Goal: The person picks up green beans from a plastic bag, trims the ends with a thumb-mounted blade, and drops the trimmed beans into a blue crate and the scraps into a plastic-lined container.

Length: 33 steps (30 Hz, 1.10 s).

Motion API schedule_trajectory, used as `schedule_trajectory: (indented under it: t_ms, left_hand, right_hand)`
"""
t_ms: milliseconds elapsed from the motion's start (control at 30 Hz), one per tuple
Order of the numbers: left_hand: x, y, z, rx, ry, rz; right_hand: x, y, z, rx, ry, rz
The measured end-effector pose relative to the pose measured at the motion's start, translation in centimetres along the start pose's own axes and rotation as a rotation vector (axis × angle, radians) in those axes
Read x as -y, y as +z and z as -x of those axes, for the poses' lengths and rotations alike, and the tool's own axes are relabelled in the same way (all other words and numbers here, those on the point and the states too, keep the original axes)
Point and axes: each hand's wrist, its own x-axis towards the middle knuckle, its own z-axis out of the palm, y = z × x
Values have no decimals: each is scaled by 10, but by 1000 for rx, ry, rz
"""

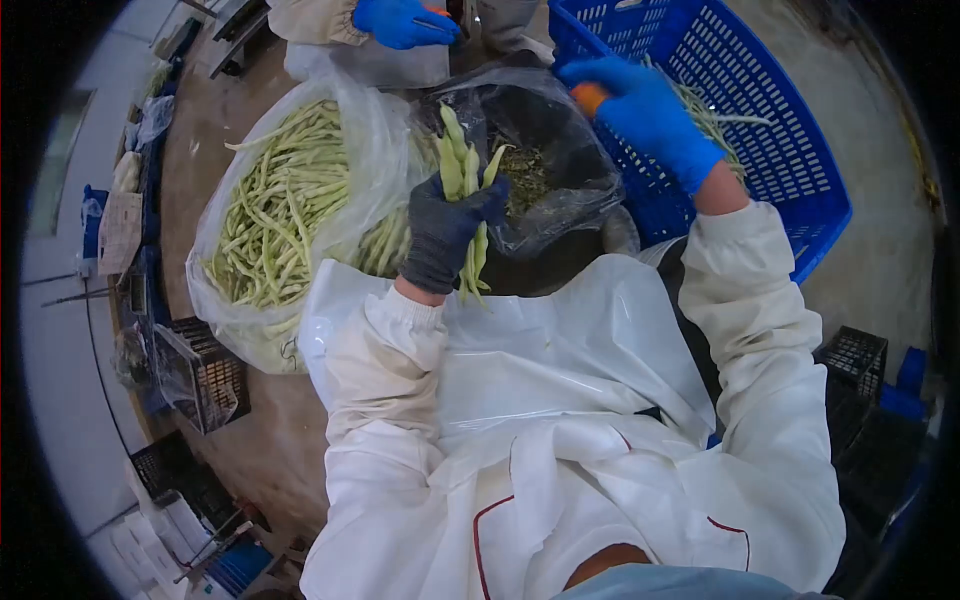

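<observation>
My left hand [445, 228], in a dark grey glove, is closed around a small bunch of green bean pods [462, 165] held upright above the white apron. My right hand [655, 115], in a blue glove, is over the near-left rim of a blue crate [815, 190] and grips something with an orange handle [590, 97]; the rest of that tool is hidden. Green pods [705, 115] lie in the crate beside the right hand. A clear plastic sack [205, 235] full of long green beans [290, 200] stands left of my left hand.
A dark bag [590, 190] with trimmings [525, 180] lies open between my hands. Across from me, a co-worker's blue-gloved hand [405, 22] holds an orange-handled item. Black crates [205, 380] stand on the floor at left, and another dark crate [855, 360] at right.
</observation>
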Motion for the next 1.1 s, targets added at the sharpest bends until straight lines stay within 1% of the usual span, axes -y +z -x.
schedule_trajectory:
  t_ms: [67, 167, 267, 300, 367, 400, 467, 500, 567, 600, 633, 667, 733, 767, 800, 867, 900, 967, 1000, 1067, 1100]
  left_hand:
    - [14, -1, -5, -16, 28, -120]
    - [15, 1, -5, -30, 98, -276]
    - [14, -2, -5, -7, 234, -447]
    - [13, -3, -6, 6, 288, -508]
    - [14, -5, -8, 15, 241, -516]
    - [14, -6, -8, 19, 218, -521]
    - [18, -7, -7, -10, 205, -395]
    - [16, -5, -7, -23, 200, -333]
    - [6, -1, -2, -27, 176, 55]
    - [1, 1, 0, -29, 162, 249]
    - [11, -14, -5, 52, 236, 134]
    - [10, -22, -8, 6, 219, 294]
    - [2, -36, -11, -89, 183, 610]
    - [-6, -47, -13, -126, 195, 691]
    - [-12, -57, -12, -106, 347, 585]
    - [-25, -78, -13, -105, 331, 793]
    - [-28, -83, -11, -90, 367, 781]
    - [-28, -85, -12, -104, 349, 807]
    - [-27, -84, -13, -111, 340, 824]
    - [-22, -75, -11, -122, 320, 756]
    - [-18, -72, -13, -144, 296, 738]
  right_hand:
    - [25, 29, 9, 249, -123, -179]
    - [42, 38, 8, 529, -47, -68]
    - [41, 40, 8, 528, -145, 66]
    - [41, 41, 7, 482, -254, 160]
    - [41, 44, 8, 386, -469, 343]
    - [45, 45, 8, 345, -468, 301]
    - [59, 50, 11, 261, -463, 215]
    - [63, 55, 12, 240, -284, -75]
    - [66, 68, 16, 185, 87, -645]
    - [61, 69, 15, 246, 140, -644]
    - [54, 69, 12, 306, 192, -643]
    - [48, 68, 11, 367, 242, -642]
    - [45, 60, 14, 429, 186, -286]
    - [42, 56, 16, 458, 153, -110]
    - [32, 55, 17, 491, 155, 77]
    - [4, 56, 17, 543, 160, 452]
    - [-1, 55, 18, 538, 139, 445]
    - [-9, 55, 21, 525, 101, 436]
    - [-3, 58, 20, 456, 54, 240]
    - [22, 66, 19, 316, -33, -145]
    - [34, 67, 17, 408, 40, -321]
